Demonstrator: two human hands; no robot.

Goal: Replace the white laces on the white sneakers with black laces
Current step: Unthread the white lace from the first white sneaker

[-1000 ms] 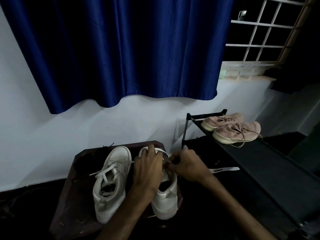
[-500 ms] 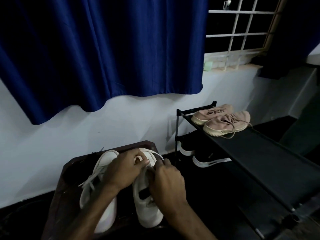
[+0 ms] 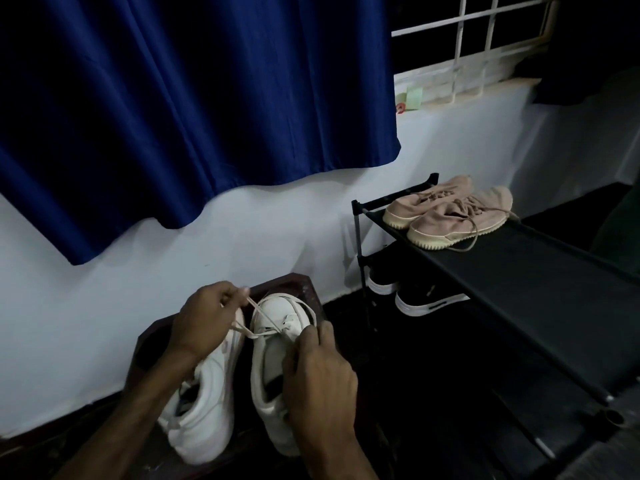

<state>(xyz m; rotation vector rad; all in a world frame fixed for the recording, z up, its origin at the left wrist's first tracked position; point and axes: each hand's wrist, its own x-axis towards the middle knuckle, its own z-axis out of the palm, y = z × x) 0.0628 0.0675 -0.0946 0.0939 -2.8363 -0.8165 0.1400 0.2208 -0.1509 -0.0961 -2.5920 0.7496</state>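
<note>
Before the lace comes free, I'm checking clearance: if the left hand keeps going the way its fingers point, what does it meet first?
The left hand, pinching the white flat lace, points toward the white painted wall; nothing seems between, though depth is unclear.

I see a dark blue curtain [image 3: 194, 109] hanging over the pale wall [image 3: 263, 233], with a barred window [image 3: 471, 39] to its right. A black shoe rack [image 3: 519, 271] carries pink sneakers [image 3: 450, 216] on top and black shoes with white soles [image 3: 415, 299] on the shelf below.
</note>
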